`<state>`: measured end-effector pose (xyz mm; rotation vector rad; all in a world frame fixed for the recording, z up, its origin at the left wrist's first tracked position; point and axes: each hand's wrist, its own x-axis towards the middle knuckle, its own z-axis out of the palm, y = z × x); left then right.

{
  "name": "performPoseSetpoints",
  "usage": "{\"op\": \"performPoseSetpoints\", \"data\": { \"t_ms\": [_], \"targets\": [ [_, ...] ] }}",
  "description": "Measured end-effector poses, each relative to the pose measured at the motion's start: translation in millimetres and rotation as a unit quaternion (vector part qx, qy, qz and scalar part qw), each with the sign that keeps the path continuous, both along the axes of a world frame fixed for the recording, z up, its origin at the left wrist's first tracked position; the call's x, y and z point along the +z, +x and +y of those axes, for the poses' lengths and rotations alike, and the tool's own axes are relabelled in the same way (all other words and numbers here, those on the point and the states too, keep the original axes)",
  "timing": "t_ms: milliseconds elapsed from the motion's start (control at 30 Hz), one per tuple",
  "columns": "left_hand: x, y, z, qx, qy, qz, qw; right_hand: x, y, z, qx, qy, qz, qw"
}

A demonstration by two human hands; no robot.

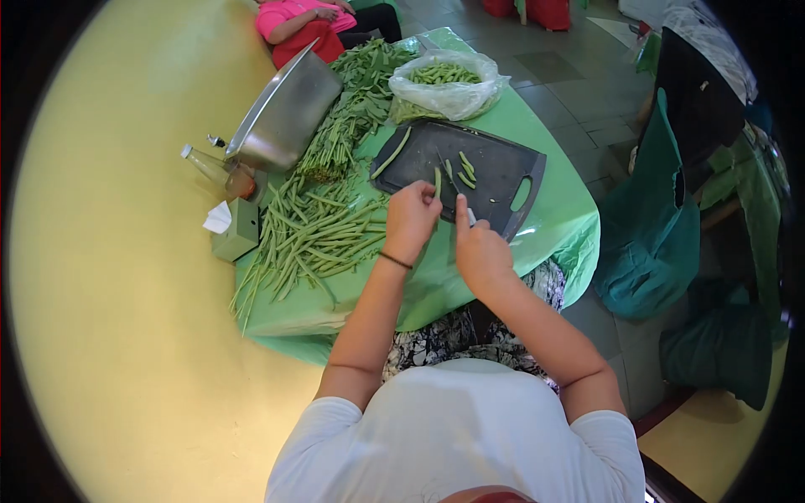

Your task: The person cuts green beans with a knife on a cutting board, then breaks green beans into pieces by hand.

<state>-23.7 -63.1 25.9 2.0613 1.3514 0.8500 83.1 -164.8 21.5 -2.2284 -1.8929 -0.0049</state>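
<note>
My left hand [412,220] is closed on a green bean [438,181] at the near edge of a dark cutting board [503,159]. In my right hand [481,251] is a knife [449,172] with a pale handle, my index finger stretched along its top. The blade points away from me over the board, just right of the held bean. Several short cut bean pieces [467,168] lie right of the blade. A long whole bean [391,153] rests along the board's left edge.
Loose long beans [314,235] are heaped left of the board, with leafy greens [360,92] behind. A clear plastic bag [470,96] holds cut beans. A metal basin [289,105], a bottle [205,166] and a tissue box [236,230] stand at left. A person in pink [285,18] sits beyond.
</note>
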Motion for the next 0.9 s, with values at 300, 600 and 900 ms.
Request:
{"op": "performPoseSetpoints", "data": {
  "t_ms": [300,600,900],
  "targets": [
    [-2,15,13,0.018,0.024,0.031,0.999,0,-4,-13,0.024,0.043,-0.012,0.999],
    [2,10,18,0.024,-0.042,-0.003,0.999,-19,-27,29,-0.066,0.078,-0.096,0.99],
    [-4,8,17,0.026,-0.03,0.015,0.999,-18,-21,-14,-0.029,0.03,-0.107,0.993]
  ]
}}
